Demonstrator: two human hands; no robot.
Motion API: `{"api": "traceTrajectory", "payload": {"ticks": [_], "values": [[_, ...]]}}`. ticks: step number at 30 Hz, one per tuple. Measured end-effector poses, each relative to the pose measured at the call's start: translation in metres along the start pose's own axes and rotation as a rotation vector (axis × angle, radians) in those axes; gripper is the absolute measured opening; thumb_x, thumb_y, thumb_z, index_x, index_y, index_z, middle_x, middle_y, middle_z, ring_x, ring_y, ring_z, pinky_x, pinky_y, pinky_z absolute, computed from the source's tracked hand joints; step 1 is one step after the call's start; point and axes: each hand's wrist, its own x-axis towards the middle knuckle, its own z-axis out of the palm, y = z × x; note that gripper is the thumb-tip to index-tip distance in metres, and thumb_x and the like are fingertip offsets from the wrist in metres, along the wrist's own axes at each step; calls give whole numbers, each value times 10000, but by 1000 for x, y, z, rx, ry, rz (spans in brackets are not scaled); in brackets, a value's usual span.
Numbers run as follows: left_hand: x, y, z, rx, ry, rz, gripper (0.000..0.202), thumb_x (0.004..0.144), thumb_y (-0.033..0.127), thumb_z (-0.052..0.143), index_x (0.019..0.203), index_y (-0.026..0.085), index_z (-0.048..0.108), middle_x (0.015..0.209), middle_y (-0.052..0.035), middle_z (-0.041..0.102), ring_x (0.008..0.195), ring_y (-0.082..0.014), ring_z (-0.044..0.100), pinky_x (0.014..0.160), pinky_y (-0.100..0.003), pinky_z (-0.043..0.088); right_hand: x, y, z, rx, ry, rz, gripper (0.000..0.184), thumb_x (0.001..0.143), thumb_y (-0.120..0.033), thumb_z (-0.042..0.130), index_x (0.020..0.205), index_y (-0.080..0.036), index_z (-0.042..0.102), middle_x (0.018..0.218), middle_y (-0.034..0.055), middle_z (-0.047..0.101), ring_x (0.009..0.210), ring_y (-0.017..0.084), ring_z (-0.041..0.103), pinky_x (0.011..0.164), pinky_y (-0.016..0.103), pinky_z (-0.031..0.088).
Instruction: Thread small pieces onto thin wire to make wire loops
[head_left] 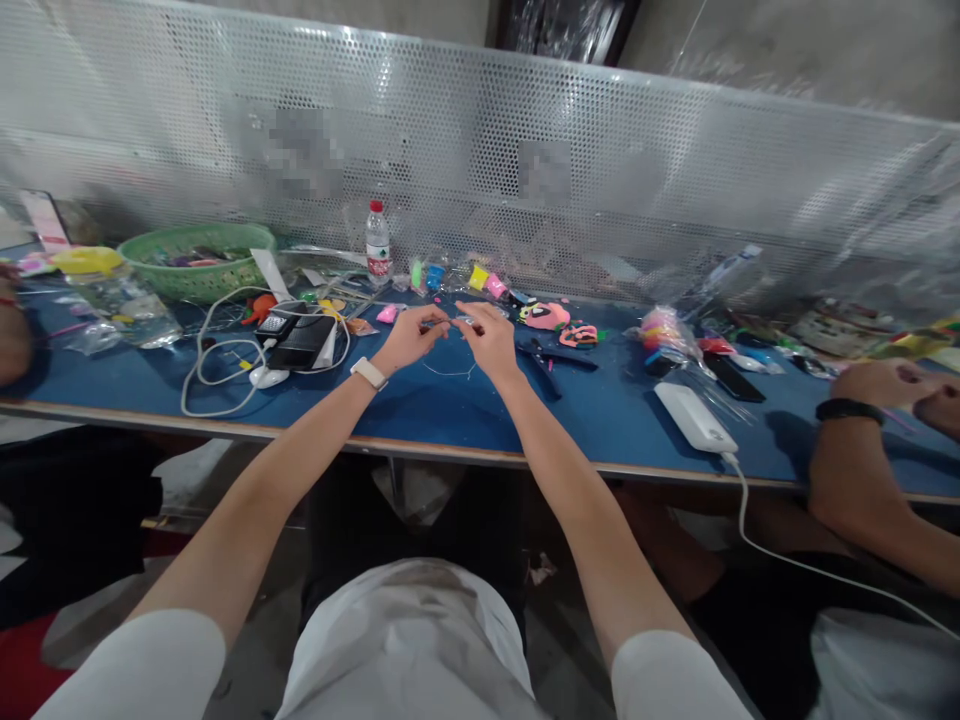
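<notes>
My left hand (pixel 411 338) and my right hand (pixel 489 338) are stretched out over the blue table (pixel 420 405), fingertips meeting. Both pinch a small thin item between them, too small to name; a thin wire loop (pixel 448 372) hangs just below onto the table. A white watch sits on my left wrist (pixel 369 373). Pink and orange clay figures (pixel 553 320) lie just right of my right hand, next to black pliers (pixel 551 358).
A green basket (pixel 196 262), water bottle (pixel 378 245), black devices with white cables (pixel 300 340) and coloured clay packets (pixel 480 278) crowd the back. A white power bank (pixel 694 416) lies right. Another person's arm (pixel 870 440) rests at right. A perforated metal screen (pixel 525 170) backs the table.
</notes>
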Motion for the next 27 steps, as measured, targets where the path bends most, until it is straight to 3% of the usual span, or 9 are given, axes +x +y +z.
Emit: {"api": "traceTrajectory", "payload": {"ticks": [3,6,12,17,20,23,27], "values": [[-1,1,-1,17,-8,33,140,1025,306,678,1019,169,707,860,-53,770,510,-84,549,555,-240,508,0,-1,-1,44,-22,73,418,1100,-499,698,1485,-337,716,1287,79,824,711,199,742,830,452,715],[-1,2,-2,52,-1,52,130,1021,282,661,1005,166,718,872,-56,774,565,-102,589,597,-247,531,-1,-3,0,140,-47,145,428,1080,-530,707,1460,-333,692,1187,58,845,622,183,709,781,443,702],[1,2,-1,163,30,68,111,991,240,666,979,171,753,947,-76,803,826,-183,725,726,-283,578,2,-7,3,388,-63,286,513,972,-591,803,1367,-292,670,920,19,818,621,200,702,668,387,625],[1,0,0,220,26,62,138,1003,253,655,990,176,768,958,-76,816,808,-180,719,743,-296,572,7,-3,6,572,-83,468,616,809,-604,920,1257,-269,661,811,-4,787,641,188,679,585,320,543],[1,1,0,222,24,71,140,996,261,661,993,180,774,946,-68,817,812,-181,722,762,-300,573,8,1,7,656,-105,550,578,749,-577,944,1152,-256,684,763,-22,770,627,154,634,580,283,507],[1,2,1,167,24,58,140,992,280,672,985,178,768,926,-64,806,760,-166,707,713,-282,563,8,1,4,646,-123,512,431,781,-542,894,1038,-242,722,764,-11,772,608,138,603,582,279,497],[1,3,0,32,22,-16,190,1004,357,705,984,171,742,819,-41,754,536,-105,567,561,-252,496,7,-4,-2,449,-142,280,350,838,-459,839,1089,-219,798,935,50,836,766,190,719,678,320,570]]}}
